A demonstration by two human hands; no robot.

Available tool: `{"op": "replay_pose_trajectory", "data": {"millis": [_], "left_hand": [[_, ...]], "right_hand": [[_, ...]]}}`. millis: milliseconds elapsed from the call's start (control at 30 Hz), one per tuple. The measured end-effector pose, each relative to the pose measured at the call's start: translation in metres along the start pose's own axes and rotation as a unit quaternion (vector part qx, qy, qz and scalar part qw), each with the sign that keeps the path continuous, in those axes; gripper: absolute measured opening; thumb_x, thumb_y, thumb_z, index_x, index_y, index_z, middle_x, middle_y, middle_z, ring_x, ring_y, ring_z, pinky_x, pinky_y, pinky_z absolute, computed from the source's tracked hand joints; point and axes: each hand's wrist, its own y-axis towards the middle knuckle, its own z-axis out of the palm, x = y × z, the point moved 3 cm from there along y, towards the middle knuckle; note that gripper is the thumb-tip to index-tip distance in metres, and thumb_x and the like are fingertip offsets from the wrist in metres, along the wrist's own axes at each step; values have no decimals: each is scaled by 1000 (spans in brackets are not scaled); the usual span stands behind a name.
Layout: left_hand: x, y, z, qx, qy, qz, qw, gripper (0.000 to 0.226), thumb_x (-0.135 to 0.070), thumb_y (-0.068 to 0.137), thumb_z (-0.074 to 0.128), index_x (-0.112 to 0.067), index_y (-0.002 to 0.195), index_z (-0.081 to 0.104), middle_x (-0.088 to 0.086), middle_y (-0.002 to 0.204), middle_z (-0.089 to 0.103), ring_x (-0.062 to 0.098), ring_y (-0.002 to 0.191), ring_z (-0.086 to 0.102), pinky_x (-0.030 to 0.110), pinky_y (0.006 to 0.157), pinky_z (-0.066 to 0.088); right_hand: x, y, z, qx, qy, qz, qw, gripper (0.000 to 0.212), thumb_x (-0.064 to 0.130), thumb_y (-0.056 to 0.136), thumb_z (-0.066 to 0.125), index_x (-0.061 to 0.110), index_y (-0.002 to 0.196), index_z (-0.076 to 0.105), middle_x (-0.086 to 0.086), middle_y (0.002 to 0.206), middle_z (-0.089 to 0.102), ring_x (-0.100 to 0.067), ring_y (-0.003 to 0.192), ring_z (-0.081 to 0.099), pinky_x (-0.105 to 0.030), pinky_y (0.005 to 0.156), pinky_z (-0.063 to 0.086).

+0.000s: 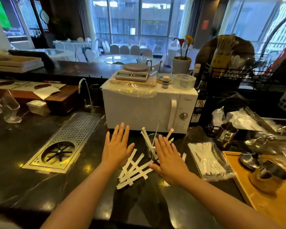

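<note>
**Desk:** What is closest to you?

**Operator:** I see both forearms reaching in over the dark counter. My left hand is flat, palm down, fingers straight and slightly spread, and it holds nothing. My right hand is flat too, fingers straight and together, nothing pinched.

**Desk:** And the work?

**Operator:** A loose pile of paper-wrapped straws lies flat on the counter between the two hands. Most of their long axes run diagonally, from near-left to far-right, and a few lie crosswise. My right thumb sits just beside their far ends. I cannot tell whether it touches them.

**Desk:** Any upright?

**Operator:** Yes. Just behind my right fingers a clear glass holds more of them, tilted and fanned, with their tops pointing up and outward.

**Desk:** To the side?

**Operator:** On my right a clear plastic bag holds a bundle of the same straws. Further right there is a wooden tray, and on my left a perforated steel drip tray.

**Desk:** Any writing?

**Operator:** The white microwave behind the glass has small lettering on its panel that reads Midea. A kitchen scale sits on top of it. The dark bottle beside it has a yellow-marked label that I cannot read.
</note>
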Motion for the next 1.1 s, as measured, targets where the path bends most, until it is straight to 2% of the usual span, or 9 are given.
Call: {"op": "replay_pose_trajectory", "data": {"millis": [100, 200, 400, 567, 700, 767, 900, 1100], "left_hand": [[2, -5, 8, 24, 14, -13, 1000, 63, -50, 91, 19, -25, 133, -21, 2, 154, -13, 19, 141, -13, 44, 115, -5], [7, -13, 19, 44, 12, -19, 999, 64, -52, 90, 18, -25, 132, -23, 3, 155, -13, 19, 141, -12, 44, 115, -3], [18, -24, 32, 79, -14, -78, 994, 76, -59, 86, 27, -20, 142, -8, 7, 156, 1, 23, 143, 7, 44, 115, 13], [23, -34, 42, 126, 0, -119, 985, 90, -66, 78, 38, -15, 142, 1, 9, 155, 14, 26, 140, 18, 45, 111, 24], [27, -43, 52, 159, 24, -143, 977, 88, -72, 72, 41, -10, 133, 29, 11, 141, 38, 27, 128, 37, 43, 102, 36], [25, -47, 58, 187, 39, -153, 970, 87, -76, 69, 40, -11, 126, 39, 10, 135, 43, 27, 124, 40, 42, 99, 37], [18, -51, 71, 219, 47, -161, 961, 89, -79, 64, 41, -11, 121, 44, 10, 131, 45, 27, 122, 41, 41, 96, 38], [12, -53, 84, 230, 46, -165, 958, 93, -80, 63, 41, -9, 124, 41, 10, 130, 45, 27, 120, 41, 41, 97, 37]], "right_hand": [[4, 3, 6, 8, -16, -16, 1000, 79, 60, 88, 26, 24, 125, -35, 4, 136, -40, -15, 128, -37, -30, 106, -20], [8, 6, 13, 23, -4, -31, 999, 80, 58, 89, 28, 23, 125, -34, 3, 136, -39, -15, 128, -35, -30, 107, -18], [18, 13, 23, 55, 9, -65, 996, 82, 56, 89, 31, 22, 128, -32, 4, 137, -37, -13, 129, -33, -30, 108, -14], [24, 21, 33, 88, -13, -95, 991, 90, 52, 88, 41, 16, 141, -22, -4, 153, -25, -12, 128, -30, -32, 109, -13], [24, 30, 42, 132, -37, -112, 984, 100, 39, 84, 58, 16, 141, -21, -5, 155, -21, -19, 140, -22, -31, 106, -13], [23, 36, 45, 147, -59, -118, 980, 102, 29, 83, 62, 15, 142, -20, -6, 155, -21, -22, 142, -20, -33, 107, -12], [19, 46, 50, 156, -102, -130, 974, 99, 8, 82, 61, 12, 143, -17, -9, 156, -17, -24, 143, -16, -37, 114, -6], [14, 59, 62, 165, -110, -143, 970, 99, 4, 80, 63, 12, 144, -13, -9, 157, -12, -24, 144, -11, -38, 116, 0]]}}
